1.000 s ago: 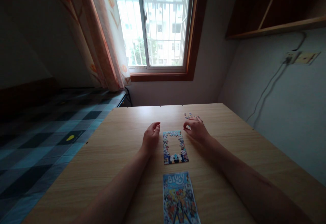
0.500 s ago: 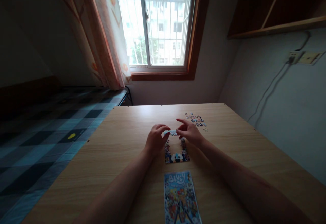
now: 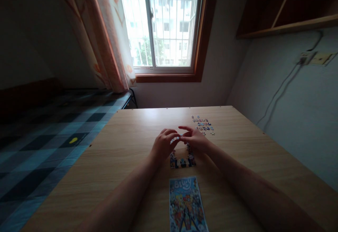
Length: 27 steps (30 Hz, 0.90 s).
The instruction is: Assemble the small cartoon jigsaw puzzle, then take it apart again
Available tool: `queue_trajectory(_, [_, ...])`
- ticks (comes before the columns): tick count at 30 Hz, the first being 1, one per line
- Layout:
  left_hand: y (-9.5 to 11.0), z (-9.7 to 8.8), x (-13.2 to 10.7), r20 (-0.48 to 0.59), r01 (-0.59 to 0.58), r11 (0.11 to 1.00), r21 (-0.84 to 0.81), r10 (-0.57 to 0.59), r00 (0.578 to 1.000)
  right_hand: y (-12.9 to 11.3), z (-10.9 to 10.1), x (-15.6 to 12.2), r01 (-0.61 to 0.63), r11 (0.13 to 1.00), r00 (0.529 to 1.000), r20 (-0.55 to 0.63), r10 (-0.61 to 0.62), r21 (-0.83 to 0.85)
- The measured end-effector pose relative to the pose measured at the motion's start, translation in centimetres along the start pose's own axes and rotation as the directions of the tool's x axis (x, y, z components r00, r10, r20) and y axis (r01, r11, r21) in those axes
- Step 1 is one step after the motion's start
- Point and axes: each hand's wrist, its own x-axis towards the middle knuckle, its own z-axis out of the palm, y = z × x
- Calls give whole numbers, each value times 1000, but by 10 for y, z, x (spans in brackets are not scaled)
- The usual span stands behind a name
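Wooden and pale, the table (image 3: 126, 161) fills the lower half of the view, and everything lies near its middle. At 6 o'clock from the middle lies a printed picture card (image 3: 187, 205), flat, with the near end toward the person. Just beyond it, at 12 o'clock from the card, lies the puzzle frame (image 3: 182, 162), a ring of joined pieces with bare wood inside; only its near edge and part of the sides show, because the hands cover the far end. The left hand (image 3: 162, 145) comes over the frame from 9 o'clock and the right hand (image 3: 195, 141) from 3 o'clock, and their fingertips meet above the far edge. I cannot tell if the fingers of either hand pinch a piece or only press on the joined edge. At 1 o'clock from the frame, a little apart, lies a small scatter of loose pieces (image 3: 203, 124). I judge that the frame is very light, thin and weak at the joints, so it may come apart if lifted by one side. It is better to keep it flat and hold it at two opposite edges. A single piece is best taken by its edges between thumb and forefinger.
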Motion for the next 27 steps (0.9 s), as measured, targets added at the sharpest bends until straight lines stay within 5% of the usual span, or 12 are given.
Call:
queue_trajectory(3, [-4, 0, 0, -21, 52, 999, 13, -52, 998, -2, -1, -1, 109, 967, 984, -111, -137, -231])
queue_trajectory(5, [-9, 1, 0, -42, 93, 996, 5, -92, 995, -5, -1, -3, 198, 855, 937, -163, -308, -479])
queue_trajectory(8, [-17, 3, 0, -55, 139, 990, -25, -140, 989, -7, 0, -7, 312, 618, 858, -65, -510, -722])
queue_trajectory(11, [-21, 4, -1, -44, 167, 985, -45, -169, 985, -5, 5, -7, 363, 498, 827, 27, -561, -787])
queue_trajectory(22, [-22, 4, 0, 51, 198, 977, -78, -195, 980, 4, 14, -5, 276, 457, 873, 22, -487, -846])
queue_trajectory(27, [-25, 3, 1, 9, 345, 939, 21, -345, 939, 8, 13, -2, 241, 458, 888, 3, -460, -856])
